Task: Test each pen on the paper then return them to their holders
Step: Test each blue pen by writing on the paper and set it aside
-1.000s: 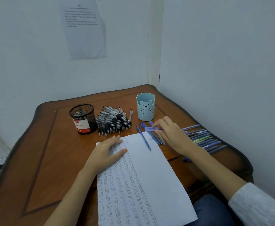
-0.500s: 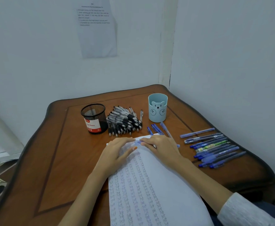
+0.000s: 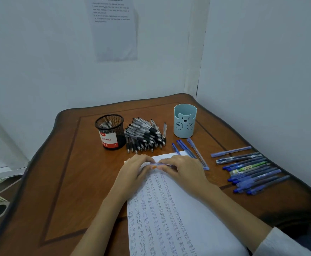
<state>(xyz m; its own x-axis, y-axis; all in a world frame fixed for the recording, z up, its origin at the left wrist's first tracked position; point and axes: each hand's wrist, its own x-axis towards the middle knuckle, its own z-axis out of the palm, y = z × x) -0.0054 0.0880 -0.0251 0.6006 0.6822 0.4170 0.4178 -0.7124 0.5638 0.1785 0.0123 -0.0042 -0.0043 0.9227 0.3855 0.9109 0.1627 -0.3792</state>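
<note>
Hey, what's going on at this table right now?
A person is testing pens at a wooden table. Their left hand and right hand both hold one blue pen over the top of a paper covered in test marks. A pile of black pens lies beside the mesh holder, loose blue pens lie right of the bear cup, and nothing sticks out of either holder.

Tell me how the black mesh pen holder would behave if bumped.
The black mesh holder looks empty and is open wire, so it is probably light and would slide easily on the polished table. It stands taller than wide, so a high push may tip it. On its side, its round wall would likely roll.
</note>
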